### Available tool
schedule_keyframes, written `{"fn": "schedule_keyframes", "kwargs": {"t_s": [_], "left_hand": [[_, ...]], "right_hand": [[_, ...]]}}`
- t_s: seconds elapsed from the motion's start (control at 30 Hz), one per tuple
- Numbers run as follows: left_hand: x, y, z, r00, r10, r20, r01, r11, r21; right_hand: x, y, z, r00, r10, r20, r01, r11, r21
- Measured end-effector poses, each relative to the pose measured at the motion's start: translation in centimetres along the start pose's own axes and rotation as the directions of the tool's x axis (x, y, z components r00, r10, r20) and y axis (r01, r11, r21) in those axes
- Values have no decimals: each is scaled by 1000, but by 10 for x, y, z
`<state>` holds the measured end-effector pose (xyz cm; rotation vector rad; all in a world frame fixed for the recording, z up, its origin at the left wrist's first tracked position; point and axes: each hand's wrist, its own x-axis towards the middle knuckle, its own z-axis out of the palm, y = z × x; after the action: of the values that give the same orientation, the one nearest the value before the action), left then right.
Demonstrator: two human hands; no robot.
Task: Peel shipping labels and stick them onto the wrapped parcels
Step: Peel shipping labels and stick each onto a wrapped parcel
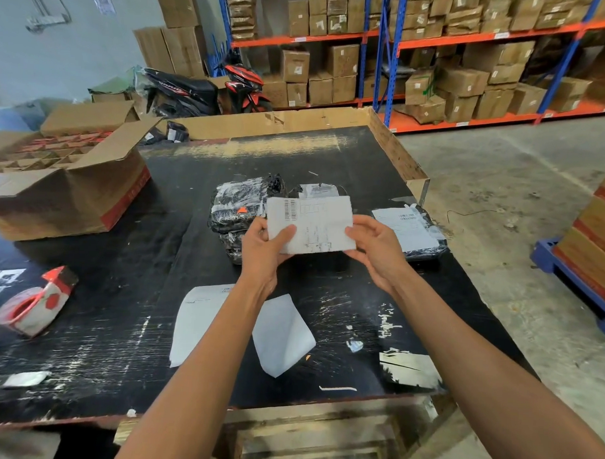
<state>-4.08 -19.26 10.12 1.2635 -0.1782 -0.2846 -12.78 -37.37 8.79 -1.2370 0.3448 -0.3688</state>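
Both my hands hold a white shipping label [315, 223] with a barcode, lifted above the black table [348, 155]. My left hand [264, 247] pinches its left edge and my right hand [374, 247] grips its right edge. Behind the label lie black wrapped parcels [238, 206], one unlabelled at the left. Another parcel [409, 229] at the right carries a white label on top. Two white sheets [283, 335] lie flat on the table near me, partly hidden by my left forearm.
A red and white tape dispenser [34, 302] rests at the table's left. An open cardboard box [73, 173] stands at the back left. Shelves of cartons [437, 62] fill the background. A blue pallet with boxes [588, 253] stands on the floor at the right.
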Motion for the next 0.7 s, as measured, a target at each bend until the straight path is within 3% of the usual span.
{"fn": "schedule_keyframes", "kwargs": {"t_s": [0.1, 0.23, 0.37, 0.5, 0.53, 0.57, 0.63, 0.67, 0.7], "left_hand": [[-3, -5, -5, 997, 8, 75, -14, 997, 73], [-4, -4, -9, 994, -22, 108, 5, 988, 157], [-5, -3, -14, 991, -40, 125, 4, 962, 274], [-2, -5, -20, 996, -66, 62, 38, 927, 374], [-1, -4, -20, 999, -30, 43, 6, 880, 475], [1, -2, -20, 999, 30, 45, -52, 770, 636], [6, 4, -16, 977, 160, 139, -196, 427, 883], [7, 8, -10, 964, 172, 201, -247, 315, 917], [5, 13, -4, 963, 125, 240, -267, 302, 915]], "right_hand": [[9, 0, -1, 985, -138, -99, 118, 976, -185], [11, 2, -1, 945, -239, -223, 142, 914, -380], [11, 1, -4, 930, -252, -266, 119, 895, -430], [7, -2, -10, 957, -197, -212, 80, 883, -462], [5, -3, -11, 967, -184, -176, 80, 877, -474], [4, -2, -12, 976, -172, -132, 86, 865, -494], [2, 0, -10, 990, -138, -17, 109, 844, -525], [1, 1, -8, 992, -116, 42, 121, 845, -522], [0, 2, -6, 991, -92, 93, 127, 855, -503]]}}
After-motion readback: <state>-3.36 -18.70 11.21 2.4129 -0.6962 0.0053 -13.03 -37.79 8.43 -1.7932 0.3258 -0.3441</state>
